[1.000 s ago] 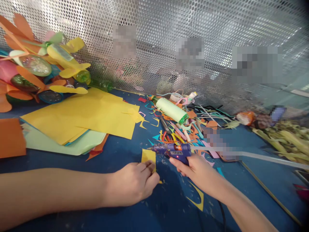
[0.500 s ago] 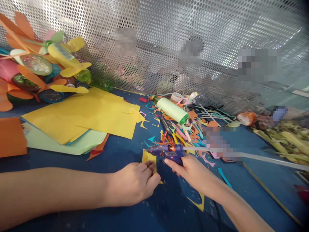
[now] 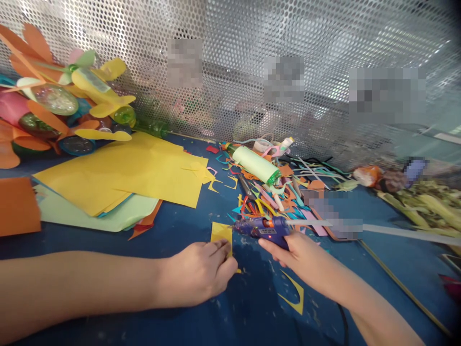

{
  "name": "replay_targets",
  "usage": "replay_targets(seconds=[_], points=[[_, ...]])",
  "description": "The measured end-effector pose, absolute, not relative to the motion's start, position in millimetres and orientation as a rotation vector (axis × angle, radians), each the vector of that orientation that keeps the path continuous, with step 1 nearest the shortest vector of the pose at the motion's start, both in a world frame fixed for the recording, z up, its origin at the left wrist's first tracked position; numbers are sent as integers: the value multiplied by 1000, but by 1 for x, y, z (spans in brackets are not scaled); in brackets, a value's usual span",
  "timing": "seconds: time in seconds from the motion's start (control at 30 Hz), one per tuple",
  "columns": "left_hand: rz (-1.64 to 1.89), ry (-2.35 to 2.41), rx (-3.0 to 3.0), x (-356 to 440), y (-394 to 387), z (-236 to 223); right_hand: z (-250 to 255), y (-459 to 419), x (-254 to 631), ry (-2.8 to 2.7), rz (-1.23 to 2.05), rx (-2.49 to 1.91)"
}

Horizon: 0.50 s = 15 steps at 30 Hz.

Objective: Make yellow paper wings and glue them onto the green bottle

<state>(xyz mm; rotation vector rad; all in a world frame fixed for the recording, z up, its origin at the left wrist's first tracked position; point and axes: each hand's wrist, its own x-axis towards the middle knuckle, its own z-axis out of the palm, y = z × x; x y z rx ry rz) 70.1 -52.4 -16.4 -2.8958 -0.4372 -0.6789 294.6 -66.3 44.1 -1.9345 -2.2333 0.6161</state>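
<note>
Pressing a small yellow strip [image 3: 220,231] to the blue counter [image 3: 252,317], the person's left hand [image 3: 200,276] has its fingers curled together, its grip settled on the strip's lower part while the upper end lies uncovered beyond the knuckles. The right hand [image 3: 302,253] keeps its grip clamped around the handle of a purple glue gun [image 3: 268,228], whose small red light glows. The gun's nozzle points left, at the upper right edge of the strip; whether the tip touches the paper cannot be told. A long, pale glue stick [image 3: 406,234] runs from the back of the gun toward the right.

Below the gun, between the two forearms, lies a curved yellow offcut [image 3: 298,306], and a black cord [image 3: 344,319] passes near the right forearm. Beyond the left hand, large yellow sheets [image 3: 144,168] overlap a pale green sheet [image 3: 82,211]. Past the gun, a green bottle [image 3: 255,165] wrapped in pale paper lies tilted among colourful paper scraps [image 3: 286,170]. Bottles with paper petals [image 3: 91,86] are heaped at the far left, against a perforated metal panel [image 3: 144,62].
</note>
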Motion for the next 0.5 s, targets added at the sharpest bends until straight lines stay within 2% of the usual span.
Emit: replay_targets(seconds=[0.2, 0.37, 0.5], points=[[-719, -432, -2930, 69, -51, -17, 53, -62, 300, -2062, 861, -1940], [-787, -468, -3058, 67, -43, -12, 34, -47, 301, -1535, 1065, -1600], [-907, -690, -3096, 66, -33, -3, 9, -34, 310, -1302, 938, -1741]])
